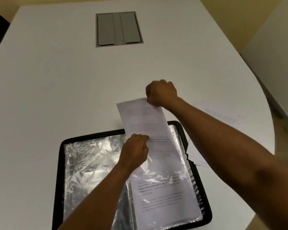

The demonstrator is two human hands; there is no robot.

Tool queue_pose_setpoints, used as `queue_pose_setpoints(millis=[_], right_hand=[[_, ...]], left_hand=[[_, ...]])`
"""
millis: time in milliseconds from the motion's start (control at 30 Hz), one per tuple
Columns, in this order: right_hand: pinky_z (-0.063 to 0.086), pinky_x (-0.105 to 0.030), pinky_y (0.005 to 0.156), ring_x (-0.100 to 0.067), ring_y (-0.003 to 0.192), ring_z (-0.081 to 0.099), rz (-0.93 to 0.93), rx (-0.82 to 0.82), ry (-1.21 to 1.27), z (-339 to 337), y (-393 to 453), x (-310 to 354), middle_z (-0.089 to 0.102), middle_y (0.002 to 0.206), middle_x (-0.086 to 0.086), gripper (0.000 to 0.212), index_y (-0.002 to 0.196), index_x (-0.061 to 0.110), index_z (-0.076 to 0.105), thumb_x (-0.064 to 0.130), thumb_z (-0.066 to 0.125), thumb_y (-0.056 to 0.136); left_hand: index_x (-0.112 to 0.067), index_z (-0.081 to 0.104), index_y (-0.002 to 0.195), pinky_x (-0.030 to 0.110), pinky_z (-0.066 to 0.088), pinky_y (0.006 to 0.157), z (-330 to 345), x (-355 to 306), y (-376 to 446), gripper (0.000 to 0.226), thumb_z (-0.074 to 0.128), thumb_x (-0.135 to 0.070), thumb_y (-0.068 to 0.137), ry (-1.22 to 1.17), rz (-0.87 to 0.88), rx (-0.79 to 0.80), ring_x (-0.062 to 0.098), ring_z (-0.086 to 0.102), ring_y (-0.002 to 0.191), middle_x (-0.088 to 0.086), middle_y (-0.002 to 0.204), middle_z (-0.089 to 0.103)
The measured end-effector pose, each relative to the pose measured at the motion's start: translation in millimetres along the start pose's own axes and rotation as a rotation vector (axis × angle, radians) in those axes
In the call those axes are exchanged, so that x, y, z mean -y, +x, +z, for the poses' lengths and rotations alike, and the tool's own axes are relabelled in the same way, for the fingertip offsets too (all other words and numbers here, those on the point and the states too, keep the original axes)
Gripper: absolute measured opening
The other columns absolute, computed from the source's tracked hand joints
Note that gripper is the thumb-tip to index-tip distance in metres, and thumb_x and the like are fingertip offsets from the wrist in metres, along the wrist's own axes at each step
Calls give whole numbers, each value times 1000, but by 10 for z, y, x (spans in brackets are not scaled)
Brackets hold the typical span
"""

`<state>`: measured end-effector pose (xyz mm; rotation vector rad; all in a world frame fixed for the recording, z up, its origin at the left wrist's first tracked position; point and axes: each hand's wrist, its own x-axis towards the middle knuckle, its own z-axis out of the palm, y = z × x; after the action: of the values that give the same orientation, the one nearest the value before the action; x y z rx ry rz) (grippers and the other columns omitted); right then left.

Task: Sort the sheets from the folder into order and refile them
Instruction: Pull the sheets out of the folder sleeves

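Note:
A black-edged folder (60, 163) lies open on the white table, with clear plastic sleeves on both sides. A printed sheet (146, 120) sticks halfway out of the top of the right-hand sleeve (170, 188). My right hand (161, 94) grips the sheet's top edge beyond the folder. My left hand (136, 150) pinches the sleeve's open top edge against the sheet's left side. Through the plastic, the lower half of a page shows its text.
Loose printed sheets (221, 113) lie on the table to the right, under my right forearm. More white sheets (195, 155) poke out past the folder's right edge. A grey cable hatch (119, 29) is set into the table (56, 80) far ahead.

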<state>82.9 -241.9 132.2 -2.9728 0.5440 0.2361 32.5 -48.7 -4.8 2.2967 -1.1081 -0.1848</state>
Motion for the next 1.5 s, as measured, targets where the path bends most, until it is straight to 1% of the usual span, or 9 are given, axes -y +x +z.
queue_pose_setpoints(millis=[133, 367, 533, 700, 933, 1067, 1200, 1333, 1500], right_hand=[[53, -32, 76, -22, 93, 64, 123, -80, 217, -567, 81, -72, 69, 104, -2, 18, 102, 22, 73, 20, 68, 84], [52, -26, 79, -11, 86, 63, 123, -344, 425, -1214, -214, -415, 68, 89, 5, 9, 92, 23, 76, 21, 74, 83], [57, -24, 72, -3, 70, 63, 148, -476, 671, -1324, -400, -858, 69, 80, 6, 6, 87, 20, 76, 24, 76, 82], [55, -28, 65, -7, 61, 61, 207, -519, 916, -1166, -481, -1480, 67, 74, -2, 7, 85, 13, 73, 19, 76, 83], [51, -22, 56, -6, 54, 59, 359, -409, 1141, -730, -616, -2279, 64, 58, 8, 12, 75, 20, 70, 17, 74, 85], [51, -17, 51, -2, 53, 59, 381, -273, 1219, -550, -739, -2722, 64, 57, 12, 14, 79, 21, 64, 16, 67, 92], [56, -22, 56, -7, 61, 63, 445, -69, 1195, -418, -880, -3295, 67, 67, 7, 14, 81, 23, 65, 19, 63, 94], [51, -19, 45, -5, 51, 64, 499, 115, 1057, -250, -1016, -3649, 68, 61, 8, 13, 85, 18, 63, 13, 58, 95], [58, -25, 56, -15, 70, 69, 574, 246, 966, 228, -990, -3842, 73, 80, -1, 3, 88, 17, 71, 15, 69, 89]], left_hand=[[-11, 67, 111, 35, 57, 78, 17, -64, 56, 28, 61, -10, 84, 1, 20, 1, 22, 63, 95, 3, 103, 70], [-12, 66, 114, 33, 50, 79, 70, -84, 52, 31, 58, -8, 84, -1, 9, 44, 21, 59, 103, 2, 106, 69], [-14, 64, 119, 30, 46, 85, 99, -82, 49, 32, 55, -12, 89, -34, -38, 87, 19, 56, 108, 1, 110, 67], [-16, 62, 122, 31, 43, 92, 148, -125, 96, 37, 49, -26, 89, -72, -110, 132, 19, 53, 113, 0, 117, 65], [-13, 60, 125, 24, 36, 93, 242, -188, 201, 45, 47, -33, 87, -80, -164, 222, 20, 53, 114, 3, 119, 63], [-13, 61, 124, 35, 44, 96, 316, -212, 258, 41, 52, -29, 87, -80, -159, 250, 23, 55, 113, 5, 119, 64], [-11, 63, 122, 32, 41, 96, 375, -233, 252, 47, 48, -33, 84, -42, -158, 236, 25, 55, 113, 6, 117, 64], [-14, 62, 122, 27, 38, 93, 457, -221, 269, 57, 40, -49, 84, 10, -131, 235, 21, 53, 112, 2, 117, 63], [-20, 61, 115, 25, 37, 88, 588, -277, 356, 29, 58, -35, 89, 1, -126, 207, 16, 48, 114, -6, 118, 57]])
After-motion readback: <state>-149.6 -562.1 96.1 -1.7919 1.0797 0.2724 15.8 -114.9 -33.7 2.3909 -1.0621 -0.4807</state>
